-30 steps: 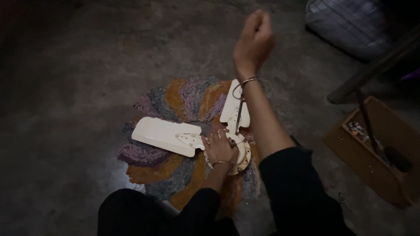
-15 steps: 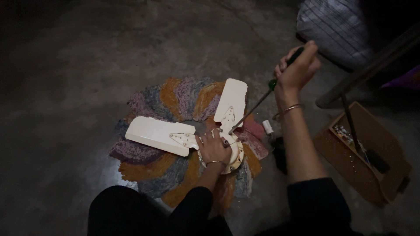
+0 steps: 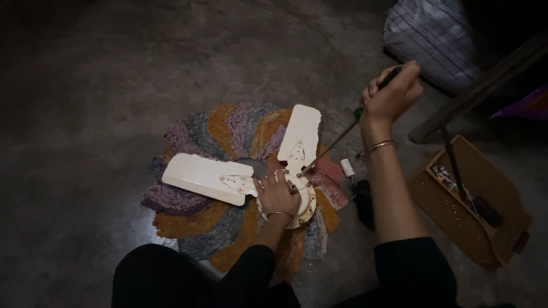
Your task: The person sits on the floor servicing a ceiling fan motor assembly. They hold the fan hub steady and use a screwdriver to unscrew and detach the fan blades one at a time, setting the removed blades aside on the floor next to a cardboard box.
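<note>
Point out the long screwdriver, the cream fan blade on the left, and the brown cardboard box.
long screwdriver [image 3: 334, 144]: head view, middle of the metal shaft.
cream fan blade on the left [image 3: 200, 175]: head view, flat middle.
brown cardboard box [image 3: 439, 214]: head view, near side wall.

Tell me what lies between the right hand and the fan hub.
Head view: the screwdriver's shaft spans from the right hand down to the fan hub, crossing a white blade's edge.

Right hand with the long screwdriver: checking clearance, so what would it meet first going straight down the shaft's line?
Probably the cream fan hub, where right hand's screwdriver tip already seems to touch; depth unclear.
</note>
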`<state>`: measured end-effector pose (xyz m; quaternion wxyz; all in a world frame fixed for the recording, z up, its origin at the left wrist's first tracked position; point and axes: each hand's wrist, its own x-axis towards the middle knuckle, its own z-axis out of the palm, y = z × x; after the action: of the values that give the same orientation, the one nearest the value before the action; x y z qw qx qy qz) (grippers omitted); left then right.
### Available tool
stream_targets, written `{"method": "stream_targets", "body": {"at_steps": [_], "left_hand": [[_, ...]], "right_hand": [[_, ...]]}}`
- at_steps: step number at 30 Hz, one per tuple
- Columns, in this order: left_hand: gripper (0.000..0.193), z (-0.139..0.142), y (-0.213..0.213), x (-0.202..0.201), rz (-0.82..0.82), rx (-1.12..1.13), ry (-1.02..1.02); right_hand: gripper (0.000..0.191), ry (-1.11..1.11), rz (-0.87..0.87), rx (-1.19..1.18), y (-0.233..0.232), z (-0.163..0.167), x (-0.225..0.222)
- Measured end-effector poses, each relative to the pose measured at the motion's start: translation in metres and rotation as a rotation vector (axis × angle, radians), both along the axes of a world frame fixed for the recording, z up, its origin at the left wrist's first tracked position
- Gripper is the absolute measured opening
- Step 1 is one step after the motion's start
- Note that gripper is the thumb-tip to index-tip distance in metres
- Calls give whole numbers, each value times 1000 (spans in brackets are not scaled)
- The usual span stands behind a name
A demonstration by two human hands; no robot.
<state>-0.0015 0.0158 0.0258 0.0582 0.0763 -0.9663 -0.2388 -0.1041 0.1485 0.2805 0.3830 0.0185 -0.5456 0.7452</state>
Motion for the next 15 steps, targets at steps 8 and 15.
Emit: {"method": "stream_targets", "body": {"at_steps": [8,15], "left_hand": [[49,2,-2,2,6,-20,41],[50,6,-3,2,-23,-32,-46]], "right_hand": [[48,9,-32,64,1,-1,1],[51,33,-23,51,-4,0,-1]]}}
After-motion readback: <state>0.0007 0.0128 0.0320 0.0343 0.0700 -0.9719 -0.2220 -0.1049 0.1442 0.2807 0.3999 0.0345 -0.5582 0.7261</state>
